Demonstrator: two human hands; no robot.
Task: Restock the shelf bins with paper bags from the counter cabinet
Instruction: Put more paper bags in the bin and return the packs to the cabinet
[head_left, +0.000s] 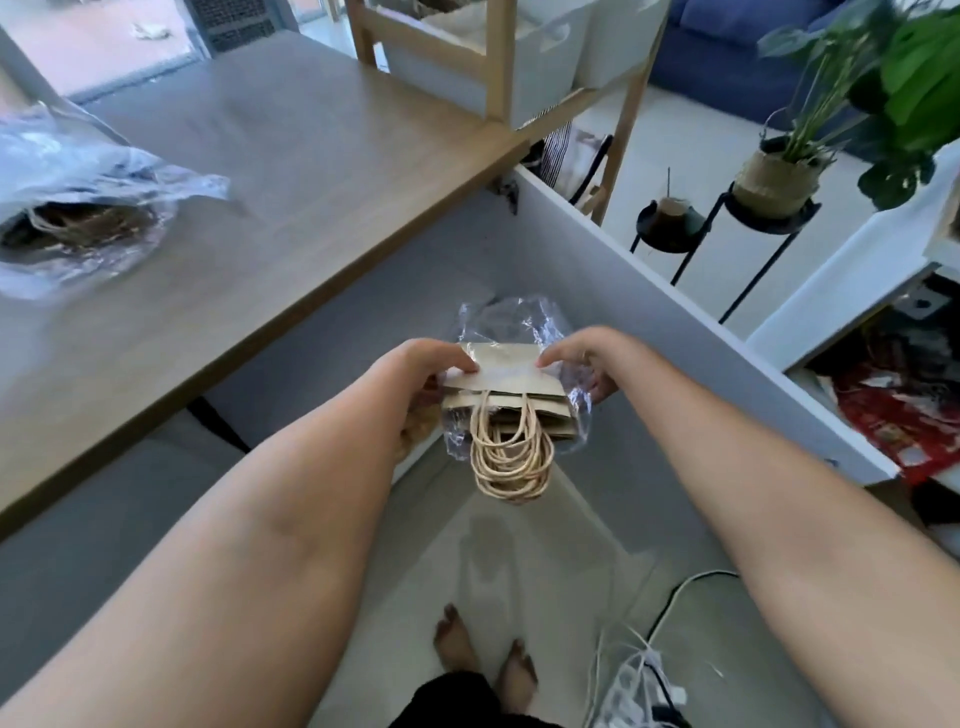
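A stack of small kraft paper bags (506, 376) with cream rope handles sits in crinkled clear plastic wrap (524, 317), held in the air in front of me. My left hand (415, 374) grips the stack's left edge, thumb on top. At the right edge, my right hand (587, 358) pinches the top bag and the wrap. The handles dangle down toward me. A second plastic-wrapped bundle of bags (78, 208) lies on the wooden counter (311, 171) at the left. White shelf bins (545, 57) stand in a wooden rack at the top.
An open white cabinet door (675, 312) juts out on the right, just beyond my hands. Past it are black plant stands with potted plants (774, 176) and a cluttered cabinet interior (909, 395). A white cable (670, 603) lies on the floor by my bare feet.
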